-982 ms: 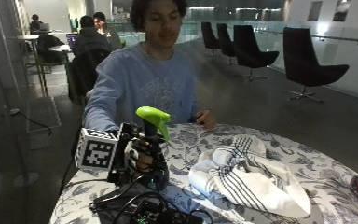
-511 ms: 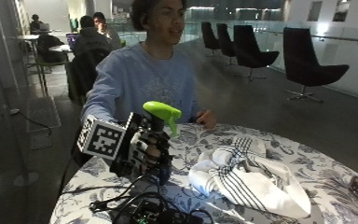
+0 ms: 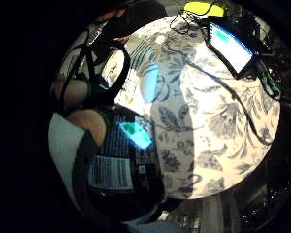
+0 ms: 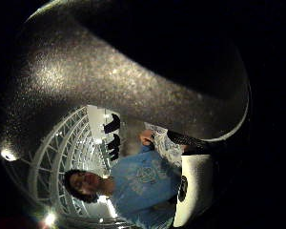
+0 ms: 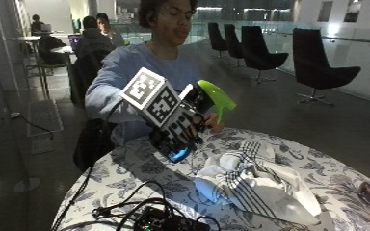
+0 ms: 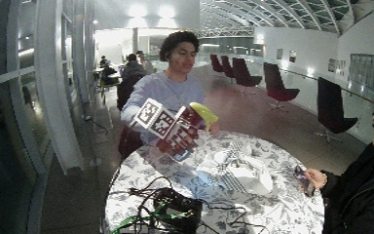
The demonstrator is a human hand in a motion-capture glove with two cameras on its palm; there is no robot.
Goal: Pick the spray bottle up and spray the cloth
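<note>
Gloved right hand [image 5: 180, 126] is gripping the spray bottle [image 5: 201, 108], fingers [image 5: 188, 129] curling round its dark body, tilted, above the floral surface [image 5: 140, 166]. Striped cloth [image 5: 252, 185] is lying crumpled below the fingers. Barcode label [image 3: 110, 173] is showing; print unreadable.

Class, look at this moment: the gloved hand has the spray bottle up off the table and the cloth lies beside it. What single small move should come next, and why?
Probably bring the nozzle round and down toward the cloth before squeezing the trigger. The right hand holds the spray bottle lifted and tilted above the table, off to the side of the crumpled striped cloth rather than over it, so a spray now could miss.
</note>
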